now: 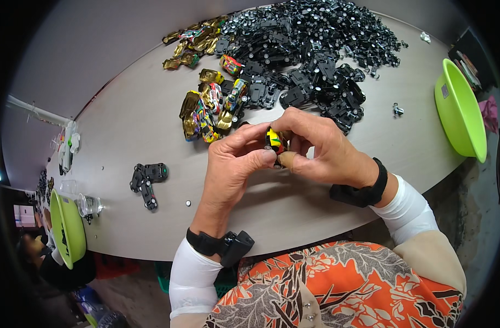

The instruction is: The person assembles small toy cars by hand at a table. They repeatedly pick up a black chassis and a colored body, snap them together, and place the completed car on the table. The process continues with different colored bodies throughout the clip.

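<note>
Between both hands, above the table's near middle, is a small toy car (274,140) with yellow, green and red paint and dark wheels. My left hand (236,153) pinches its left side with thumb and fingers. On the other side my right hand (321,145) grips it, thumb low and fingers over the top. The fingers hide much of the car. Just beyond the hands lie a cluster of painted and gold car bodies (206,117) and a heap of black car chassis (337,98). Several black chassis (146,183) lie together left of my left hand.
A large pile of small wheel parts (326,27) covers the table's far side. Green basins stand at the right edge (452,109) and the left edge (69,235). A clear cup (89,204) sits by the left basin. Another person (47,257) is at far left.
</note>
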Motion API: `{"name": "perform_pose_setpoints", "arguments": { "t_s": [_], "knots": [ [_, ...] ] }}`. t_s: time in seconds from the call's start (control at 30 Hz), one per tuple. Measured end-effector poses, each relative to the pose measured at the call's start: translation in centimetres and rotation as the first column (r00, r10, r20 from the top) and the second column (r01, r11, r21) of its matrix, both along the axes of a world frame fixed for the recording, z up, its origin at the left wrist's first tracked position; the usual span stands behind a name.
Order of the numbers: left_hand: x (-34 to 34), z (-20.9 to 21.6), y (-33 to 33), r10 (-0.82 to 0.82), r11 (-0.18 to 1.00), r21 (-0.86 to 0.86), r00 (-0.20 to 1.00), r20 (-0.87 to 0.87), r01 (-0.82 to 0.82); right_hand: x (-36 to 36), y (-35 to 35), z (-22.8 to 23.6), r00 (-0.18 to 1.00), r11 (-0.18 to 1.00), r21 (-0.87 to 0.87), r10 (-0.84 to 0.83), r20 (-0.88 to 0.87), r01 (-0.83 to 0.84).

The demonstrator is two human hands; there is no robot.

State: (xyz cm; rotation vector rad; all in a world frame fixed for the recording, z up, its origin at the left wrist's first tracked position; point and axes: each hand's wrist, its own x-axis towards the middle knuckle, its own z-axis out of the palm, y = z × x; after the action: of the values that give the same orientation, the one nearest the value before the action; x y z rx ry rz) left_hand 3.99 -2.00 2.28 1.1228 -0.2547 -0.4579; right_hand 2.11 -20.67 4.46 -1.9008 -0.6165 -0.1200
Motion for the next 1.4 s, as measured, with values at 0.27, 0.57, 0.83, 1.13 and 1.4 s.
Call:
{"name": "perform_pose_setpoints", "arguments": {
  "t_s": [0.27,0.57,0.83,1.13,1.4],
  "knots": [
    [-0.2,-0.2,-0.2,0.004,0.999,0.041,0.991,0.132,-0.009,0.4,0.1,-1.0,0.999,0.997,0.073,-0.002,0.046,-0.001],
    [0.1,-0.4,-0.1,-0.094,0.996,0.003,0.995,0.031,0.094,0.4,-0.6,-0.2,1.000,0.999,0.054,0.003,-0.018,-0.002],
    [-0.3,0.5,0.3,-0.077,0.990,0.109,0.995,-0.067,0.084,1.1,-1.3,-0.2,0.808,0.886,0.463,0.280,-0.518,-0.010],
    [-1.3,0.8,-0.5,-0.006,0.929,0.370,0.997,0.081,-0.024,0.4,0.6,-1.7,0.992,0.996,-0.076,0.043,0.118,-0.035],
    [-0.9,0.9,-0.5,0.226,0.970,0.078,0.973,0.034,-0.228,0.3,1.0,-1.6,0.966,0.990,0.123,-0.040,-0.254,0.073]
  ]
}}
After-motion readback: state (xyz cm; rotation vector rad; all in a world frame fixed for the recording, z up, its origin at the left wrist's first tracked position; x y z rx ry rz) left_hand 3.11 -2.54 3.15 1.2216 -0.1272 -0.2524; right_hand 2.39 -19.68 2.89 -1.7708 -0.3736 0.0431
